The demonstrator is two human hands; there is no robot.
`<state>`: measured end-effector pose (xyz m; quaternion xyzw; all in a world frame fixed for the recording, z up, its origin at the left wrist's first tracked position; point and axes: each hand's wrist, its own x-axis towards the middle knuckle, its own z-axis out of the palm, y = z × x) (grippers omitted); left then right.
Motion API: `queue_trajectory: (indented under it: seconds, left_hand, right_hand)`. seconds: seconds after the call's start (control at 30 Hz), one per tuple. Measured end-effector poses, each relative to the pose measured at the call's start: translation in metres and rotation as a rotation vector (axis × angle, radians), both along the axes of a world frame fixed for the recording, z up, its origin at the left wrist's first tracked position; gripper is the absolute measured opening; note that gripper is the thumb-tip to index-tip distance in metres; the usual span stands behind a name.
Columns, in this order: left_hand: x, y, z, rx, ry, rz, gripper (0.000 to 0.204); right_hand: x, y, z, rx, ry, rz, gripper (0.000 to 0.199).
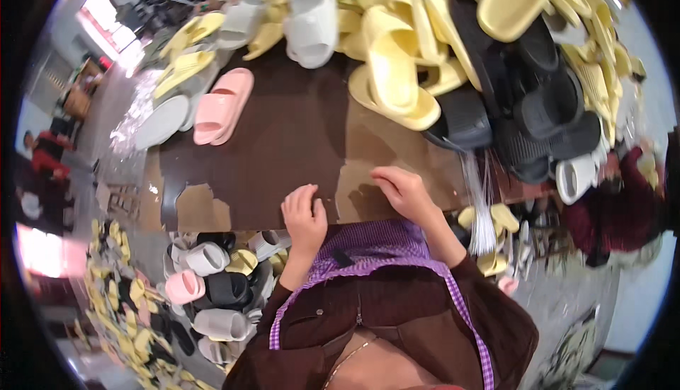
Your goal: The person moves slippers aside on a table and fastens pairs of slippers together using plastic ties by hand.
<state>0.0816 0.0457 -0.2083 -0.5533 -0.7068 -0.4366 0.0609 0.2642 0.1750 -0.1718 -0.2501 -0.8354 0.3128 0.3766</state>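
left hand and right hand hold nothing; beyond the left, pink open-toed foam slippers overlap, probably kept paired.

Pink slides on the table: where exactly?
In the head view, the pink slides lie at left on the table, just right of a pale grey slide.

"How is the left hand held?"

"Fingers slightly bent, pointing away from the body, with the thumb spread off to the side."

"And the right hand?"

"Turned inward, loosely curled, its fingertips directed toward the person's left."

"Are they touching?"

"No, well apart, both in front of the waist, the right a little farther forward."

"The arms?"

"The left forearm runs nearly straight ahead; the right forearm slants inward, both bare near the wrist."
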Motion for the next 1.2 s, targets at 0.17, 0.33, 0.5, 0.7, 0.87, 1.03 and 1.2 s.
queue_trajectory:
  seconds: [0.17, 0.33, 0.5, 0.7, 0.87, 1.03, 1.2]
  left_hand:
    - [0.001, 0.002, 0.001, -0.060, 0.072, 0.018, 0.024]
    - [0.003, 0.008, -0.001, -0.078, 0.177, 0.032, 0.024]
    - [0.004, 0.007, -0.002, -0.102, 0.205, 0.039, 0.025]
    - [0.005, 0.008, -0.002, -0.112, 0.231, 0.043, 0.025]
    - [0.006, 0.009, -0.003, -0.111, 0.262, 0.047, 0.025]
    - [0.006, 0.011, -0.003, -0.099, 0.276, 0.056, 0.023]
    - [0.006, 0.011, -0.003, -0.095, 0.278, 0.052, 0.024]
  right_hand:
    - [0.017, -0.008, -0.003, 0.053, -0.013, -0.086, 0.012]
    - [0.048, -0.019, -0.005, 0.068, -0.039, -0.207, 0.013]
    - [0.079, -0.022, -0.011, 0.168, -0.096, -0.442, 0.020]
    - [0.100, -0.017, -0.001, 0.183, -0.296, -0.637, 0.029]
    - [0.108, -0.012, -0.003, 0.137, -0.356, -0.749, 0.032]
    - [0.105, -0.008, -0.009, 0.117, -0.446, -0.768, 0.031]
    - [0.098, -0.011, -0.007, 0.155, -0.520, -0.656, 0.030]
